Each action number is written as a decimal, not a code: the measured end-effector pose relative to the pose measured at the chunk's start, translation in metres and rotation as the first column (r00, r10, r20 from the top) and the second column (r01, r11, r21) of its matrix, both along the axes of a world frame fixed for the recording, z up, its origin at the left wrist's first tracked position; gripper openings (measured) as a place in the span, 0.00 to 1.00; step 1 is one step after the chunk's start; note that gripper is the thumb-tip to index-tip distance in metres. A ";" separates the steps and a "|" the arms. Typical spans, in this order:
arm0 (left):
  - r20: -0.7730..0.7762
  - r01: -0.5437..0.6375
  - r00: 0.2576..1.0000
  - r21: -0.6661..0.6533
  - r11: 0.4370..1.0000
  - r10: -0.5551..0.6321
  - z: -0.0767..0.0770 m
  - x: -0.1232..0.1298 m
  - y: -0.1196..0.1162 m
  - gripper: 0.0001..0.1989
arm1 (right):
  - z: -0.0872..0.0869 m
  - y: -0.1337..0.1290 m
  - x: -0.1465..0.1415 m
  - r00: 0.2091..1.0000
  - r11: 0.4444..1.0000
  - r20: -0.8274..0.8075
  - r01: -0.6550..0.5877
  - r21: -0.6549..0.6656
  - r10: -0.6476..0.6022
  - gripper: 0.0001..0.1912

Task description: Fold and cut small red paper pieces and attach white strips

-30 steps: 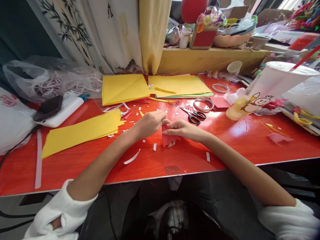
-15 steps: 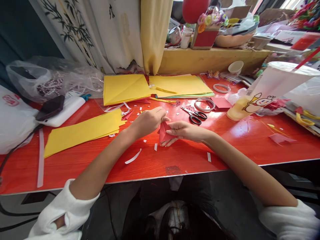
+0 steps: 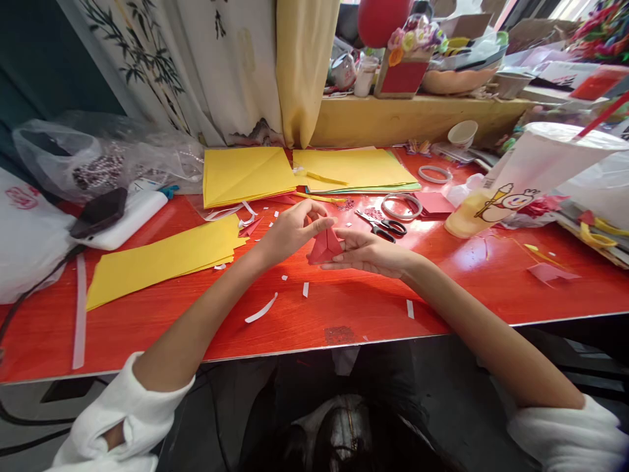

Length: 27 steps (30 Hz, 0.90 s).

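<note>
A small piece of folded red paper (image 3: 325,245), roughly triangular with creases meeting near its middle, is held above the table between both hands. My left hand (image 3: 297,226) pinches its top corner between thumb and fingers. From the right side, my right hand (image 3: 371,252) supports the paper, its fingers behind and under it. Just beyond my right hand lie black-handled scissors (image 3: 383,226). White paper scraps (image 3: 305,289) are scattered on the tabletop near the hands.
The red table (image 3: 289,328) holds yellow paper strips (image 3: 167,259) at left and yellow sheets (image 3: 250,174) at the back. Tape rolls (image 3: 401,206) lie beyond the scissors. A drink cup (image 3: 515,177) with a straw stands at right; a phone (image 3: 101,211) is at left.
The folded red paper has been turned and raised slightly, so its creased face shows more. My right thumb has come off its front; my left fingers have shifted at the top corner.
</note>
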<state>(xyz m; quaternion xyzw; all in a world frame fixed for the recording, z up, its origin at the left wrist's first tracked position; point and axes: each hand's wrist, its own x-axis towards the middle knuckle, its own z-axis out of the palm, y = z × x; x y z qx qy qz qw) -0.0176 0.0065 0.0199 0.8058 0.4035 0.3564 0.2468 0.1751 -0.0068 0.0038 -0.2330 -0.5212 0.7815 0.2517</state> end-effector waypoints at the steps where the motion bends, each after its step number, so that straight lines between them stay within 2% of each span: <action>1: 0.019 0.007 1.000 -0.051 0.999 -0.006 0.001 0.000 0.000 0.13 | 0.001 0.000 -0.001 1.000 1.000 -0.007 0.025 0.006 -0.025 0.21; 4: 0.002 0.010 1.000 -0.104 0.995 -0.009 0.002 -0.002 0.002 0.13 | 0.003 -0.001 -0.004 0.998 0.997 0.006 0.065 0.034 -0.065 0.17; 7: -0.006 0.001 1.000 -0.126 0.992 -0.001 0.001 -0.002 0.001 0.13 | 0.005 -0.003 -0.007 0.990 0.989 0.091 0.093 0.111 -0.103 0.14; 10: -0.002 0.007 1.000 -0.200 0.980 -0.008 0.002 -0.001 0.000 0.15 | 0.004 -0.002 -0.008 0.976 0.975 0.152 0.129 0.179 -0.157 0.14; 14: 0.031 0.049 0.999 -0.306 0.951 -0.041 0.006 -0.002 -0.002 0.14 | 0.002 0.002 -0.006 0.969 0.969 0.158 0.159 0.190 -0.190 0.14; 23: 0.013 0.040 0.999 -0.263 0.964 -0.038 -0.001 -0.001 0.001 0.13 | 0.004 0.001 -0.006 0.961 0.965 0.208 0.136 0.225 -0.184 0.15; 27: 0.019 0.035 0.999 -0.291 0.956 -0.030 0.000 0.001 -0.001 0.12 | 0.005 0.002 -0.006 0.954 0.965 0.224 0.152 0.215 -0.200 0.15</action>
